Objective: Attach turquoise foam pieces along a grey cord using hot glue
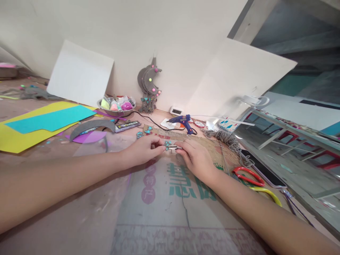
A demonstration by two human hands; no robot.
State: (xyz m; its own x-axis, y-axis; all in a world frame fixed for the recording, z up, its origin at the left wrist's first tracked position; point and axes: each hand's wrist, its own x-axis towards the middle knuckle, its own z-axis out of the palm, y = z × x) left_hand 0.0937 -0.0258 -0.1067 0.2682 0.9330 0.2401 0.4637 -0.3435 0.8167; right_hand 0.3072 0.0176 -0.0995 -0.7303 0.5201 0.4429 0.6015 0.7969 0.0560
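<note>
My left hand comes in from the left, its thumb and fingers pinched on the edge of a small grey-and-turquoise ornament. Facing it, my right hand is closed around a short silvery metal tool, whose tip meets the ornament. The exact kind of tool is too small to make out. Both hands are over a printed cardboard sheet under clear plastic. Just beyond them lie similar turquoise-and-grey pieces.
A blue glue gun and a small white timer stand behind my hands. To the right are grey cord, red-handled scissors, a yellow handle and a phone. A bowl and coloured sheets lie left.
</note>
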